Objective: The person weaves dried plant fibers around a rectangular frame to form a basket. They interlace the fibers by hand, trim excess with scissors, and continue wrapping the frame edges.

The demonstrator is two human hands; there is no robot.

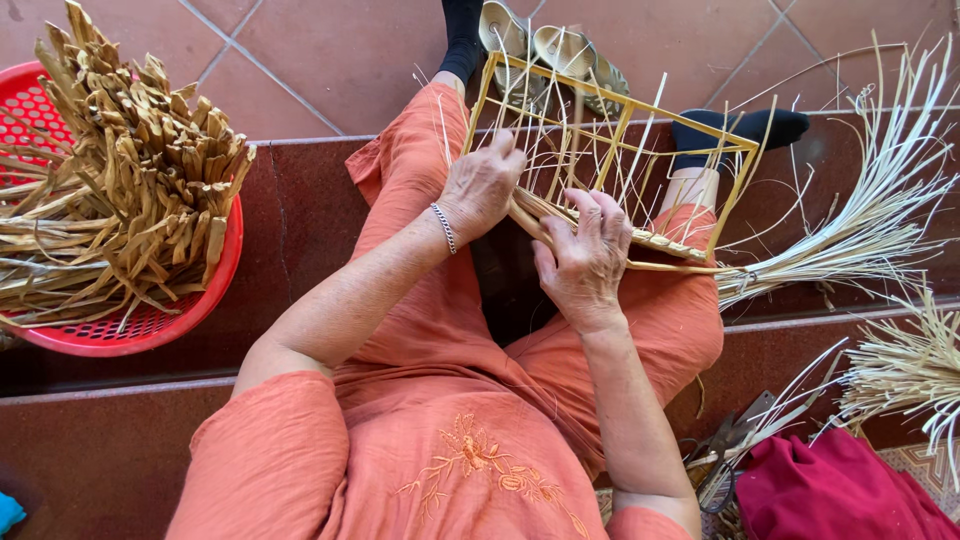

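Frame (pixel 610 150): yellow, on lap, woven edge running left-to-right. Left hand (pixel 483 185) curled over strips at its near-left; right hand (pixel 585 255) pinches woven edge, nearer.

Open floor tiles (pixel 330 55) ahead-left, unobstructed. Left side blocked by red basket (pixel 215 275) heaped with dried leaf strips (pixel 130 190). Right side crowded: straw bundle (pixel 850 240) fans across the step, second bundle (pixel 905 370) below it. Scissors (pixel 725 450) and red cloth (pixel 830 495) fill lower right. Frame (pixel 610 130) occupies lap; shoes (pixel 555 50) just beyond it.
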